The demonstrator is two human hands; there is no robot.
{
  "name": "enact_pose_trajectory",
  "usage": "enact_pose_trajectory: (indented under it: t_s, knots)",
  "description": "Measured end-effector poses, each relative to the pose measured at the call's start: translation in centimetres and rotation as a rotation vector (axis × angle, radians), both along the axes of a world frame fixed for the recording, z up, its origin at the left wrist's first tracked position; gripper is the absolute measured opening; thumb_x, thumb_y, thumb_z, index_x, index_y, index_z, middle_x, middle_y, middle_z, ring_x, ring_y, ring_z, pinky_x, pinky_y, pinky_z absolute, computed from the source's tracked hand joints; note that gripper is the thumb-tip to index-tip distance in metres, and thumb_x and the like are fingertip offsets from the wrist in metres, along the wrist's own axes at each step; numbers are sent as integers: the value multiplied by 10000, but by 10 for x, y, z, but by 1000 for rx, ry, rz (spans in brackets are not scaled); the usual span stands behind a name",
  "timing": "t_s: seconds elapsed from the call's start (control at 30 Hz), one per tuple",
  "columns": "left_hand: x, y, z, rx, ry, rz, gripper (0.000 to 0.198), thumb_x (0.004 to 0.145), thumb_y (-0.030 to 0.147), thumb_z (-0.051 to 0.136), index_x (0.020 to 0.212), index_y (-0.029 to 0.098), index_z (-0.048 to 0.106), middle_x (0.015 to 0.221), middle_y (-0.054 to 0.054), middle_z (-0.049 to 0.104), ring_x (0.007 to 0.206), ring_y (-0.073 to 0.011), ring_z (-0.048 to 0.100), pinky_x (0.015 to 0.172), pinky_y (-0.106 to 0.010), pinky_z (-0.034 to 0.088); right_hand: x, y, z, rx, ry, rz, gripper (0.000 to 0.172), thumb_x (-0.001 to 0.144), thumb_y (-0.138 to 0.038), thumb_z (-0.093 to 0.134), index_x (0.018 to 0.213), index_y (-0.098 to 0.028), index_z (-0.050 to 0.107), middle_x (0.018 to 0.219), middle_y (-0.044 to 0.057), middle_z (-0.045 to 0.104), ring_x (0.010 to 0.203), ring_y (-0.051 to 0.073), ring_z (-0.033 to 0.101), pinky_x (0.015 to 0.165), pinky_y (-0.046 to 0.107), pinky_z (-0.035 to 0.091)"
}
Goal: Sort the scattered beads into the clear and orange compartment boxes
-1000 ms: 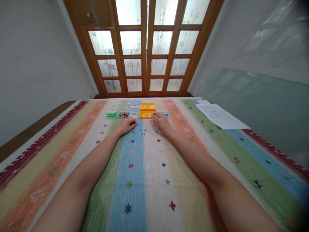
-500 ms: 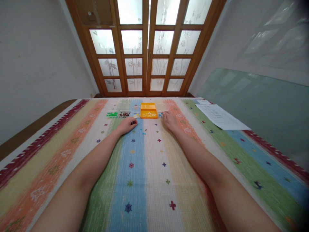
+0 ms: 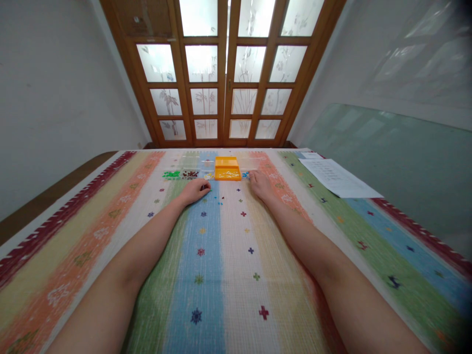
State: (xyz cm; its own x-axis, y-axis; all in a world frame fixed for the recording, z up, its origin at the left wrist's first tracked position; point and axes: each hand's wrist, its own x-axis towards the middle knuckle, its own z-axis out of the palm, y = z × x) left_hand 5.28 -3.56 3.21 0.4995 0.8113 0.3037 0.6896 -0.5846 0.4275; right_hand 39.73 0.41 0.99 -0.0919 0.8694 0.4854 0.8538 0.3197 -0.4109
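Observation:
My left hand [image 3: 196, 191] rests on the tablecloth with its fingers curled to the thumb; anything between them is too small to make out. Just beyond it are green beads [image 3: 171, 174], dark brown beads [image 3: 190, 174] and yellow-white beads [image 3: 208, 176] in clear boxes. An open orange box [image 3: 227, 161] with pale beads [image 3: 229, 174] stands in the middle. My right hand [image 3: 260, 186] is at the clear box with blue beads [image 3: 245, 175], fingertips pinched together; what they hold is hidden. A few loose blue beads [image 3: 220, 203] lie on the cloth between my hands.
A striped, patterned tablecloth [image 3: 239, 295] covers the table. Printed paper sheets [image 3: 337, 178] lie at the right. A pale green glass panel [image 3: 391, 147] leans by the right wall. Wooden doors with glass panes [image 3: 226, 98] stand beyond the far edge.
My right hand has shifted very slightly to the right, and a little more of the blue beads shows beside it. My left hand stays almost where it was.

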Motion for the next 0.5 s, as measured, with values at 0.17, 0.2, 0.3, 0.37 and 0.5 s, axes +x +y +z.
enact_pose_trajectory:
  t_s: [0.17, 0.2, 0.3, 0.37, 0.5]
  knots:
    - [-2, 2, -3, -14, -25, 12, 135, 924, 241, 602, 950, 203, 730, 944, -42, 717, 835, -192, 613, 797, -307, 470, -3, -1, -1, 2, -11, 26, 478, 1113, -385, 336, 1150, -155, 753, 1209, 160, 741, 1131, 275, 650, 1019, 394, 472]
    - [-2, 2, -3, -14, -30, 15, 143, 923, 238, 596, 958, 204, 730, 949, -41, 718, 835, -192, 614, 796, -307, 471, -4, -1, -1, 9, -7, 33, 475, 1113, -385, 339, 1154, -155, 754, 1211, 159, 740, 1135, 272, 649, 1026, 393, 471]
    - [-4, 3, -5, -9, -31, 26, 174, 908, 218, 583, 991, 211, 736, 962, -40, 721, 847, -196, 619, 812, -313, 479, -8, -4, 0, 28, 3, 65, 470, 1111, -385, 347, 1170, -162, 757, 1214, 150, 739, 1146, 271, 647, 1046, 401, 472]
    - [-4, 3, -5, -4, -29, 30, 203, 889, 194, 574, 1004, 212, 740, 968, -40, 719, 850, -197, 619, 822, -316, 484, -10, -7, 1, 40, 7, 89, 467, 1107, -385, 352, 1193, -168, 756, 1224, 142, 737, 1153, 276, 646, 1053, 417, 475]
    - [-3, 2, -3, 8, -16, 15, 229, 838, 161, 583, 988, 209, 750, 972, -42, 709, 840, -189, 612, 835, -316, 491, -16, -13, 4, 81, 12, 144, 451, 1094, -387, 378, 1221, -187, 762, 1255, 135, 732, 1161, 290, 639, 1065, 453, 476]
